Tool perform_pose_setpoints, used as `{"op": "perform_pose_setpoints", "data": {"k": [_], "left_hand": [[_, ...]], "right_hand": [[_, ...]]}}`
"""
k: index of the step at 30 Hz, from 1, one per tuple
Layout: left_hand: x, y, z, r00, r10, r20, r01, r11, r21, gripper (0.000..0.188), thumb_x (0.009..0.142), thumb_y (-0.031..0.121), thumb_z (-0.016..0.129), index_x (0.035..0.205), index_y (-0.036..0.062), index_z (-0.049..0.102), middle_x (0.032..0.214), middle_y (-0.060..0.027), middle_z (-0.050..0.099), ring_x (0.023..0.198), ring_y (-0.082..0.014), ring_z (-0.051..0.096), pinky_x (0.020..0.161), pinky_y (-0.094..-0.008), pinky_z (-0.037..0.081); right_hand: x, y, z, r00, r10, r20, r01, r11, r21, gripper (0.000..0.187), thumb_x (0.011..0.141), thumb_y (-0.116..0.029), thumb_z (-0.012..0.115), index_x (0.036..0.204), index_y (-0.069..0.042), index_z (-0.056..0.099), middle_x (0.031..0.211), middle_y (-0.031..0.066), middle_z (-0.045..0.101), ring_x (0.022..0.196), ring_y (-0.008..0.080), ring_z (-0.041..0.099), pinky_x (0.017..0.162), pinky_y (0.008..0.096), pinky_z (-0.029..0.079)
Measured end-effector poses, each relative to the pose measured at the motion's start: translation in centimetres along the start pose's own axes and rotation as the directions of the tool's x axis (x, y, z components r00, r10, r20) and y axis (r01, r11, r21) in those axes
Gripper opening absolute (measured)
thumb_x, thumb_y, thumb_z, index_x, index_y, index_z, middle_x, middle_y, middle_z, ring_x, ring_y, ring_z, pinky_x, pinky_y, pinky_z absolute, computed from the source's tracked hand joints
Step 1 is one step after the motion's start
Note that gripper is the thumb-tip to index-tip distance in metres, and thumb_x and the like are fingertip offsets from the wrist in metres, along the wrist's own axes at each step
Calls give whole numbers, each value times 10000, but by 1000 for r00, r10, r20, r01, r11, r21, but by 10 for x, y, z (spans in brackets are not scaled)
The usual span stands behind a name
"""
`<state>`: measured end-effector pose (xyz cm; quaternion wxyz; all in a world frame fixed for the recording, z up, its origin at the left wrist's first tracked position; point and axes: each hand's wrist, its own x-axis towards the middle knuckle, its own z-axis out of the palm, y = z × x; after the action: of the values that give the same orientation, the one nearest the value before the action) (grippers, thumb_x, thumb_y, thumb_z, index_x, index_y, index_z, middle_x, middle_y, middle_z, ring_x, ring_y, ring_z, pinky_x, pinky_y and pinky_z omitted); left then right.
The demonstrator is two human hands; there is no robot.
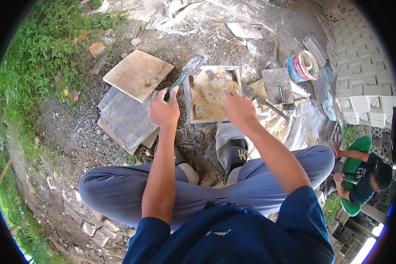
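My left hand [164, 110] is closed round the green handle of a small trowel [192, 66], whose grey metal blade points away, over the upper left corner of a square frame [188, 105]. Inside the frame lies tan sand [207, 103], with a paler patch of powder [210, 79] at its far side. Over the right part of the sand is my right hand [241, 110], fingers curled and blurred at the tips. What it holds, if anything, is hidden. A long dark bar [270, 105] rests just beyond the frame's right edge.
Left of the frame lie a beige tile [138, 75] and grey slabs [127, 121]. To the right are a flat grey plate with a handle [277, 86], a paint bucket [302, 67] and stacked pale blocks [360, 57]. Another person [365, 176] crouches at far right.
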<state>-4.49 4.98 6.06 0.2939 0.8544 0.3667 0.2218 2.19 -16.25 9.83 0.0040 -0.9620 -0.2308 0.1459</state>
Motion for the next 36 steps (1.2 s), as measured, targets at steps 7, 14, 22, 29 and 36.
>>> {"op": "perform_pose_setpoints", "data": {"k": [7,14,22,29,36], "left_hand": [[-1,-4,0,999,28,-24,-29,999,-28,418,859,503,715,1000,114,773,953,-51,709,884,-326,672,821,-442,493],[0,-9,-1,999,7,-34,-8,999,-32,422,859,506,712,1001,114,776,958,-53,709,897,-324,670,840,-430,484],[1,-5,-3,1000,-9,-6,9,998,-56,402,867,488,711,1001,115,776,961,-55,707,904,-325,668,839,-435,483],[-2,-11,-1,1000,9,-12,-9,999,-32,404,868,491,711,989,111,774,945,-59,700,895,-331,667,832,-448,485],[0,-8,3,1000,18,-25,-18,1000,-24,403,857,489,726,992,113,777,965,-52,719,898,-331,682,802,-446,509]], "right_hand": [[-12,-24,-3,989,100,108,-101,995,9,391,921,-39,505,1305,-22,574,1146,206,653,967,393,702,804,480,582],[-31,-33,12,996,53,74,-49,998,-48,265,989,-108,474,1131,11,663,1139,177,675,924,385,722,745,459,604],[-24,-10,1,994,99,46,-95,993,-68,230,955,-56,467,1133,-24,609,1074,185,653,906,389,708,752,488,587],[-35,16,8,995,67,80,-61,995,-75,313,965,-110,487,1249,-43,598,1094,188,656,879,389,703,755,498,578],[-62,56,7,976,-96,193,125,982,-143,412,944,-100,517,1352,-93,563,1182,170,640,922,374,701,793,498,573]]}}
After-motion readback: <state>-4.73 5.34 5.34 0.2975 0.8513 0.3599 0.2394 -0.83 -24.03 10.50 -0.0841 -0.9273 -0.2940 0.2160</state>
